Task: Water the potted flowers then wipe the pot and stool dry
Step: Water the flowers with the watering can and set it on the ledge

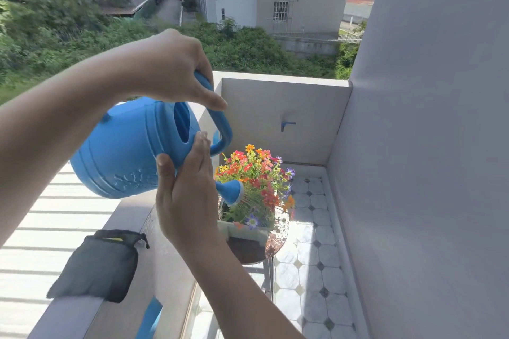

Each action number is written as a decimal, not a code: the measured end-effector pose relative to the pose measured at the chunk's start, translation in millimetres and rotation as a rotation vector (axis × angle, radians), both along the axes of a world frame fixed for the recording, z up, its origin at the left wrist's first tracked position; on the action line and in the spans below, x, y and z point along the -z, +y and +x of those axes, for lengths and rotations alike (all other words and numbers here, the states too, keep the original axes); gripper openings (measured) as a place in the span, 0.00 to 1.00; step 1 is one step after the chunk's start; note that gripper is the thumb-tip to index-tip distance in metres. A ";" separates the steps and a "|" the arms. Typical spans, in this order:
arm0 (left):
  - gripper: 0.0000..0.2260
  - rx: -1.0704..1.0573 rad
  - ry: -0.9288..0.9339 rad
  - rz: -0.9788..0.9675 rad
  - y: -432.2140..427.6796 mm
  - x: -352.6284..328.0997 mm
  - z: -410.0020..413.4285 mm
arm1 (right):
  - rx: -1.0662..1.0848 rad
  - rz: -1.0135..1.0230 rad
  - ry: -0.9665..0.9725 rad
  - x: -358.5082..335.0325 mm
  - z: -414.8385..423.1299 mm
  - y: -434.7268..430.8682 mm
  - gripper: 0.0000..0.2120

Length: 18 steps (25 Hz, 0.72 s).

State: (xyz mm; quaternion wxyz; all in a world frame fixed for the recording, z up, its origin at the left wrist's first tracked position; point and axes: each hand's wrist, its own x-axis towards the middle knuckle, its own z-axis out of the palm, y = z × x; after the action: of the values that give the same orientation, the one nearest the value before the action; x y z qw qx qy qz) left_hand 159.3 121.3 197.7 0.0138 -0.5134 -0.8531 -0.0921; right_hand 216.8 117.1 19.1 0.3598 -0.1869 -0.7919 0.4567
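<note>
I see the blue plastic watering can point(124, 148) tipped steeply forward and held in the air, its rose-tipped spout point(230, 192) pointing down into the bunch of orange, red, yellow and purple flowers point(256, 181), with thin streams of water falling from it. The flowers stand upright in a white square pot point(245, 231), which sits on a round dark-topped stool point(264, 250) with metal legs, its surface speckled with wet drops. A dark grey cloth point(96, 267) lies draped flat over the top of the balcony wall, well apart from the pot.
</note>
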 end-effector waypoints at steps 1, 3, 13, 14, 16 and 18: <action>0.14 0.008 -0.011 0.005 1.5 0.6 0.7 | 0.023 0.009 0.002 0.6 0.7 1.9 0.39; 0.13 0.017 -0.018 0.025 4.2 0.2 1.3 | 0.056 0.019 0.019 -0.7 -1.2 6.7 0.39; 0.13 -0.035 0.045 -0.044 2.4 7.5 -3.3 | -0.058 -0.077 -0.006 4.6 -5.5 -6.0 0.40; 0.14 -0.032 0.034 -0.048 3.9 10.3 -3.0 | -0.063 -0.086 -0.017 6.6 -1.3 -5.5 0.40; 0.14 -0.013 0.013 -0.044 8.4 13.8 -1.6 | -0.047 -0.077 -0.018 10.2 4.7 -1.2 0.39; 0.15 0.014 -0.006 -0.023 14.6 14.3 1.2 | 0.008 -0.033 -0.001 12.7 7.8 7.6 0.38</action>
State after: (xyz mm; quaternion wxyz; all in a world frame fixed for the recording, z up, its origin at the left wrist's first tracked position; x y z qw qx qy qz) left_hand 160.5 135.9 183.4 0.0047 -0.5191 -0.8506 -0.0837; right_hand 224.6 124.7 6.4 0.3581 -0.1964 -0.7836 0.4681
